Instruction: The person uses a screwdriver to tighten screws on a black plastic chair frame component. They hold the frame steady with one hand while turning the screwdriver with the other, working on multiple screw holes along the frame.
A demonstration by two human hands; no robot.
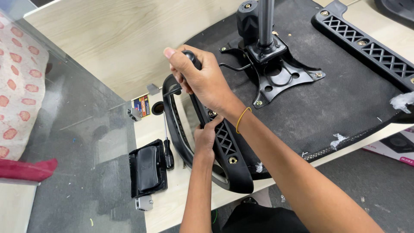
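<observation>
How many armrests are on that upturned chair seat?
2. One armrest lies at the near-left edge of the seat, under both hands; the other armrest runs along the far-right edge. None seems hidden.

The right hand (202, 75) covers most of the black tool handle (189, 57), its tip is hidden at the armrest (224, 146), the metal column (266, 21) is cut off by the far edge, and the small box (141, 106) is too small to tell.
</observation>
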